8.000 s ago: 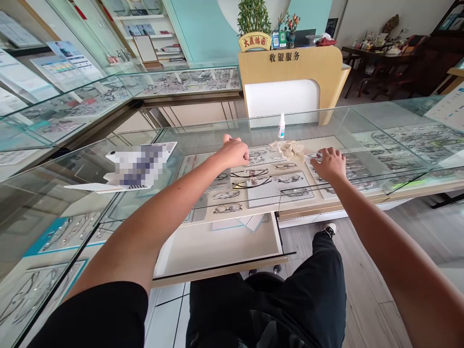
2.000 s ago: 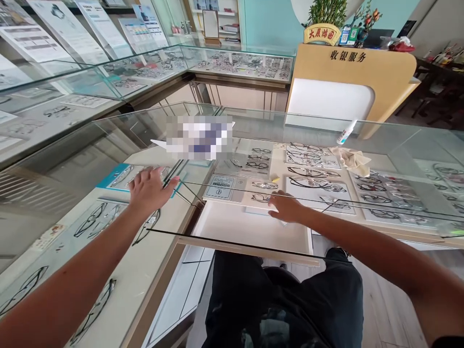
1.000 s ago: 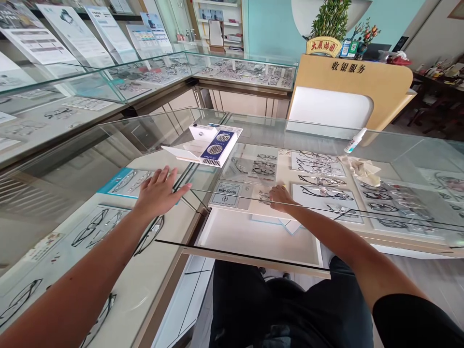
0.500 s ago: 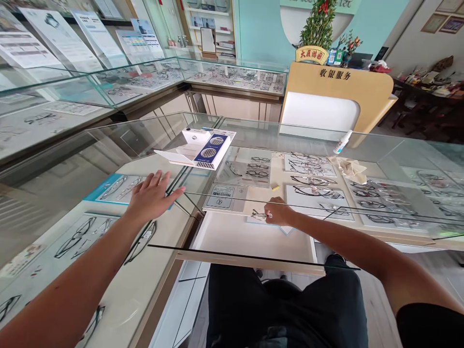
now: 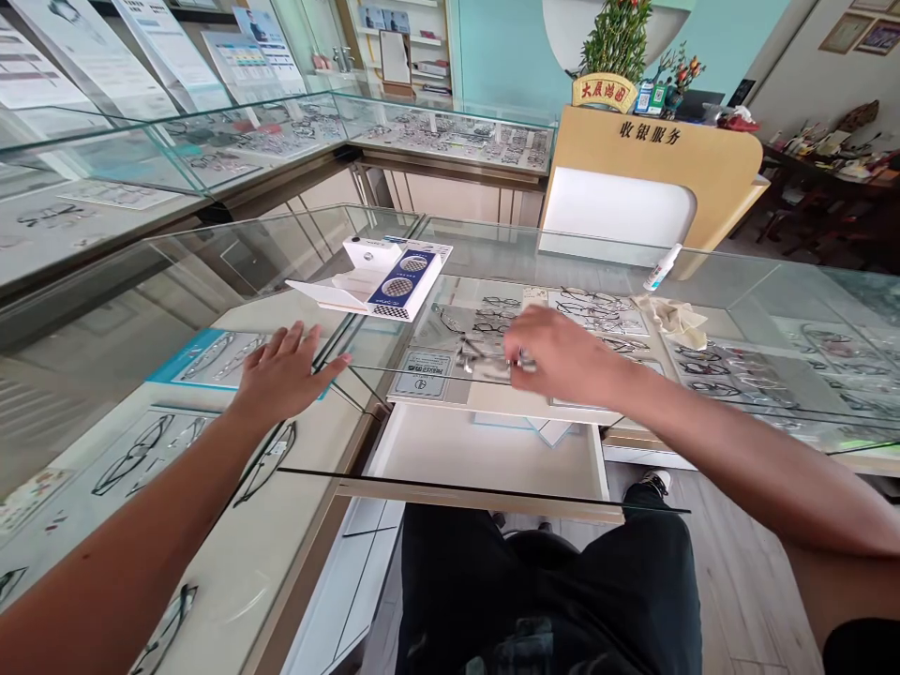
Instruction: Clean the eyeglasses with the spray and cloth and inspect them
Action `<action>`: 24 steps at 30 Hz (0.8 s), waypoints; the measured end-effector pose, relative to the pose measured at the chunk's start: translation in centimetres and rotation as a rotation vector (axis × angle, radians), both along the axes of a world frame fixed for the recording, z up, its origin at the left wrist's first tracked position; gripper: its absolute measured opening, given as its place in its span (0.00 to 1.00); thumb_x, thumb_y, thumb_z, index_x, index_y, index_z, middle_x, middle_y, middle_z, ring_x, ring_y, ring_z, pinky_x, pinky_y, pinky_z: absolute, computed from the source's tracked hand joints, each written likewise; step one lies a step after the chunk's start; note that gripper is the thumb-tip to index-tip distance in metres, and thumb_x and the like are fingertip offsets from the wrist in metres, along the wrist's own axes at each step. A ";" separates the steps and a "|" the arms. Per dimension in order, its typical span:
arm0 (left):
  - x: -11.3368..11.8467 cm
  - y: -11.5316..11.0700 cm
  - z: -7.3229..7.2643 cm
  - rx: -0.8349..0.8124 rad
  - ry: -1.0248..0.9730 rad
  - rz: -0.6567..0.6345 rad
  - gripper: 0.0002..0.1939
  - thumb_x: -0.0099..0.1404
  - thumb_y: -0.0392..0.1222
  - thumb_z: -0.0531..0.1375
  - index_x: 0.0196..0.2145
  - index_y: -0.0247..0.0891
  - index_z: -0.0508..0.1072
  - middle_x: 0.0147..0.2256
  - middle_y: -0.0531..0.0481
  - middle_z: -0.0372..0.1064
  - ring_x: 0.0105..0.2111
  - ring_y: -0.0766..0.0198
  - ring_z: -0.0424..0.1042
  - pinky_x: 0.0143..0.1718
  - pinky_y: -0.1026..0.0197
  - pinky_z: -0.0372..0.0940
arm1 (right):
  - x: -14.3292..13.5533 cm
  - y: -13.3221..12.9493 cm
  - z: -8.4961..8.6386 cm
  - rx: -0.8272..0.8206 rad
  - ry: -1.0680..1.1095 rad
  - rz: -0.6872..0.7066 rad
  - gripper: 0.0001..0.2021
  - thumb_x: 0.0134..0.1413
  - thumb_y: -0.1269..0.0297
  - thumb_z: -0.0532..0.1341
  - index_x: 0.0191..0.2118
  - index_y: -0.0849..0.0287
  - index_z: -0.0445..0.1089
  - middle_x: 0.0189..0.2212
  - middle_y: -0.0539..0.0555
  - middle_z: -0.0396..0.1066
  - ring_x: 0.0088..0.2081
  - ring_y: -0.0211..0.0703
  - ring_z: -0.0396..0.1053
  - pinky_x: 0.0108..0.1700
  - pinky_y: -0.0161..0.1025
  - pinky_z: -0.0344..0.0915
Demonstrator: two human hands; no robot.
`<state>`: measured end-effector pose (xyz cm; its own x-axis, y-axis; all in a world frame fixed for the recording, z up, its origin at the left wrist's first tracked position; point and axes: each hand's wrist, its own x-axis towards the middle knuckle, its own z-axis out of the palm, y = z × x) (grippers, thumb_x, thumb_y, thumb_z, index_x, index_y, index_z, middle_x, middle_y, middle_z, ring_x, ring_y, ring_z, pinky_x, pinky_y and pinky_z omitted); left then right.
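My left hand [image 5: 279, 375] lies with fingers spread on the glass top of the display case, to the left of an open white-and-blue box [image 5: 372, 281]. In my right hand [image 5: 552, 352], the fingers are closed on a pair of eyeglasses [image 5: 485, 360], blurred by motion, with part of the frame sticking out to the left. That hand is over the glass-topped counter, above rows of displayed eyeglasses [image 5: 493, 319]. A printed card [image 5: 423, 372] shows to the left of the held eyeglasses. Below them a white drawer [image 5: 485, 459] stands pulled out, with blue-edged sheets inside.
A white tube [image 5: 662, 268] and a beige cloth [image 5: 671, 321] are at the counter's right. More eyeglasses [image 5: 133, 455] lie in the left case. The glass top's front edge [image 5: 485, 490] crosses above the drawer. A wooden cashier desk [image 5: 653, 178] stands behind.
My right hand has lifted from near the drawer's back edge, up and toward the head camera, carrying the eyeglasses. My left hand stays spread on the glass. The view has shifted slightly.
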<state>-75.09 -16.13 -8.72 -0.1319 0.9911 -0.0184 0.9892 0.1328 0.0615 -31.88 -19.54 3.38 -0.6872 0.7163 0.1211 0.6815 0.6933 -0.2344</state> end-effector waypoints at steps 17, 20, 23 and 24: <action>-0.1 -0.1 0.1 0.011 0.013 -0.017 0.56 0.77 0.73 0.40 0.85 0.28 0.53 0.86 0.31 0.41 0.86 0.36 0.42 0.83 0.30 0.45 | -1.2 9.5 -5.4 0.081 -0.413 -0.238 0.06 0.67 0.68 0.67 0.42 0.62 0.83 0.48 0.69 0.85 0.60 0.67 0.74 0.64 0.54 0.65; -0.1 -0.1 0.2 -0.003 0.012 -0.014 0.56 0.77 0.74 0.40 0.85 0.29 0.52 0.86 0.32 0.40 0.86 0.36 0.41 0.83 0.31 0.44 | -0.6 9.9 -5.6 0.054 -0.356 -0.251 0.07 0.67 0.63 0.69 0.45 0.60 0.82 0.52 0.67 0.84 0.61 0.66 0.74 0.65 0.55 0.64; -0.1 -0.2 0.2 0.005 0.004 -0.011 0.56 0.77 0.74 0.40 0.85 0.28 0.52 0.86 0.31 0.40 0.86 0.36 0.41 0.83 0.30 0.44 | 0.1 10.2 -5.8 0.024 -0.295 -0.261 0.09 0.68 0.61 0.69 0.49 0.59 0.81 0.54 0.65 0.83 0.62 0.64 0.73 0.66 0.54 0.64; -0.1 -0.2 0.2 0.009 0.003 -0.012 0.55 0.77 0.74 0.40 0.85 0.28 0.53 0.86 0.31 0.40 0.86 0.36 0.41 0.83 0.30 0.44 | 0.3 10.3 -5.9 0.015 -0.278 -0.266 0.10 0.68 0.62 0.70 0.50 0.59 0.81 0.54 0.64 0.83 0.63 0.64 0.73 0.66 0.54 0.63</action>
<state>-75.20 -16.30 -8.48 -0.1197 0.9928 -0.0094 0.9910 0.1200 0.0601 -31.63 -9.26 -2.52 -0.4852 0.8738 -0.0322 0.8743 0.4853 -0.0062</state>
